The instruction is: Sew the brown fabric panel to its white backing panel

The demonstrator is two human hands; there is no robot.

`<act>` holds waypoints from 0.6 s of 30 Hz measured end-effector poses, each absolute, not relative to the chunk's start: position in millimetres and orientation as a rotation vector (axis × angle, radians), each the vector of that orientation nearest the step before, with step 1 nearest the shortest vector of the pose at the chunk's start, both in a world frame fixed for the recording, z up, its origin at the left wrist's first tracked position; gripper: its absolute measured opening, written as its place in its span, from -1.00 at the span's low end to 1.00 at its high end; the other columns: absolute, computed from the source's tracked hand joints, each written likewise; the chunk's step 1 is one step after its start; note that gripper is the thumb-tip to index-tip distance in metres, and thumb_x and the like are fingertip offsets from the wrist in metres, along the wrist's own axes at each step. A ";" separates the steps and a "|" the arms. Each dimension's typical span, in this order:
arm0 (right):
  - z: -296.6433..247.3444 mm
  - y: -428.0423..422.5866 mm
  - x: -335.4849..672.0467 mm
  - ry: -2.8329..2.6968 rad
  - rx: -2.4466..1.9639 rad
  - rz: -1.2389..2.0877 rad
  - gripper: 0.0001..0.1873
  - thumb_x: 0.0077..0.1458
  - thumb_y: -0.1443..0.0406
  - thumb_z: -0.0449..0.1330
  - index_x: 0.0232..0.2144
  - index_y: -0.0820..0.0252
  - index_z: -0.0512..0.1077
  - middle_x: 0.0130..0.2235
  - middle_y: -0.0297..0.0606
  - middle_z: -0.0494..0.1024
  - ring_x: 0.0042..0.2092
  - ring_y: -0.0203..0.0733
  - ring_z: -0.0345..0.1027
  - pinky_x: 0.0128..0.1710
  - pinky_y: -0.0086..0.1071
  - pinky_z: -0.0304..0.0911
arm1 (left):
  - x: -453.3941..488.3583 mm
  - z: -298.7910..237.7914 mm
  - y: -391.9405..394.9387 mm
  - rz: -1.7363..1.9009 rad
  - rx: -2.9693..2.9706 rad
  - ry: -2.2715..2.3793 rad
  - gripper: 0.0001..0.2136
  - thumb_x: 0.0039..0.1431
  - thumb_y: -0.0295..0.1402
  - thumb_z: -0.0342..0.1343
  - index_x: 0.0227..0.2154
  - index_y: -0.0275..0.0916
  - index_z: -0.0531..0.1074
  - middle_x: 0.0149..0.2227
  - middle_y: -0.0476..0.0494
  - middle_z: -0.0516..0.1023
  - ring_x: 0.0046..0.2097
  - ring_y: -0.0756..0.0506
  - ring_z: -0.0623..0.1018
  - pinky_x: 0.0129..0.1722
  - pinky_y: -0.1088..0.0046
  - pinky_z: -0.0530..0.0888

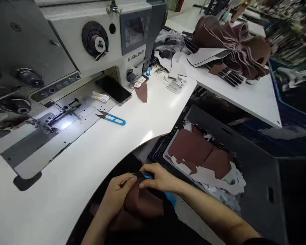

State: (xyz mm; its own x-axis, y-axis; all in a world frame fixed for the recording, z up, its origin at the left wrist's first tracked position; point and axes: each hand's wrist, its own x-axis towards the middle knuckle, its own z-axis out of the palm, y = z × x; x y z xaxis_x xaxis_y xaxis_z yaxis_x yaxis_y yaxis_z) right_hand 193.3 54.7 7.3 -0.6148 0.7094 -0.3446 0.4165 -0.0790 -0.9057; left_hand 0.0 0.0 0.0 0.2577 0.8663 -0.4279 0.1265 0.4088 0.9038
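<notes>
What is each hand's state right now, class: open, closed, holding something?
Left hand: closed, pinching the brown piece.
Right hand: closed around a blue tool, mostly hidden.

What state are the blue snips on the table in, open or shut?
Open: the snips lie with their blades apart, a gap showing between them.

Has sewing machine [71,37] at left on table [66,190], phone [113,89] and snips [107,116] before it, workpiece [135,200] in left hand [117,190], right hand [159,177] beside left, bundle [232,44] on second table [257,98] at right, crate [260,163] of scraps [193,146] below
</notes>
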 end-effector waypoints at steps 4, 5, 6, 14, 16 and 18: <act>25.1 60.1 201.2 -1.937 -1.236 1.713 -0.66 0.03 0.08 0.21 -0.50 0.24 0.30 -0.52 -0.44 0.25 -0.44 -0.38 0.08 -0.45 -0.45 -0.03 | -8.4 -8.8 -9.4 0.693 1.033 1.440 -0.58 0.23 -0.03 -0.06 -0.33 -0.32 0.49 -0.33 -0.14 0.50 -0.29 -0.09 0.44 -0.27 0.45 0.38; 26.8 61.8 202.8 -1.910 -1.237 1.738 -0.67 0.02 0.09 0.21 -0.50 0.24 0.30 -0.52 -0.43 0.25 -0.45 -0.37 0.08 -0.45 -0.45 -0.02 | -9.0 -9.3 -10.8 0.693 1.030 1.477 -0.57 0.23 -0.02 -0.07 -0.34 -0.32 0.47 -0.35 -0.13 0.49 -0.31 -0.09 0.43 -0.29 0.44 0.37; 27.2 63.6 204.1 -1.855 -1.250 1.778 -0.67 0.01 0.09 0.22 -0.50 0.24 0.31 -0.53 -0.43 0.26 -0.46 -0.37 0.09 -0.46 -0.45 -0.01 | -9.1 -9.2 -11.5 0.699 1.027 1.504 -0.56 0.22 -0.01 -0.07 -0.35 -0.33 0.46 -0.36 -0.13 0.48 -0.32 -0.09 0.42 -0.30 0.44 0.37; 30.3 62.0 210.9 -1.984 -1.304 1.242 -0.77 0.11 0.18 0.16 -0.29 0.25 0.40 -0.29 -0.23 0.41 -0.24 -0.22 0.25 -0.23 -0.35 0.14 | -8.0 3.9 -0.8 0.650 0.812 1.272 -0.57 -0.02 -0.07 0.22 -0.19 -0.31 0.49 -0.20 -0.17 0.54 -0.11 -0.17 0.48 -0.11 0.43 0.39; 35.8 53.3 215.4 -1.902 -1.272 1.222 -0.70 0.15 0.16 0.14 -0.18 0.26 0.40 -0.22 -0.15 0.42 -0.19 -0.19 0.27 -0.20 -0.33 0.17 | -4.2 11.5 1.6 0.674 0.742 1.284 -0.63 -0.10 -0.16 0.30 -0.25 -0.29 0.54 -0.26 -0.14 0.56 -0.17 -0.13 0.49 -0.16 0.49 0.40; 37.4 41.9 218.4 -1.631 -1.242 1.649 -0.64 0.17 0.09 0.11 -0.22 0.29 0.42 -0.35 -0.19 0.44 -0.40 -0.30 0.25 -0.43 -0.42 0.16 | 0.5 17.2 2.1 0.733 0.587 1.278 -0.71 -0.11 -0.20 0.32 -0.37 -0.31 0.55 -0.38 -0.10 0.55 -0.31 -0.05 0.48 -0.31 0.57 0.39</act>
State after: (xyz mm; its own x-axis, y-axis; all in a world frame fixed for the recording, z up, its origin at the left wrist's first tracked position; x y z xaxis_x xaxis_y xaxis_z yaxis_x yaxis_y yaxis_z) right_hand 218.4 41.9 37.4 -0.4551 0.8542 -0.2514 0.2421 -0.1530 -0.9581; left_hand 0.5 2.1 17.2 0.1238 0.7650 -0.6320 -0.1598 0.6440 0.7482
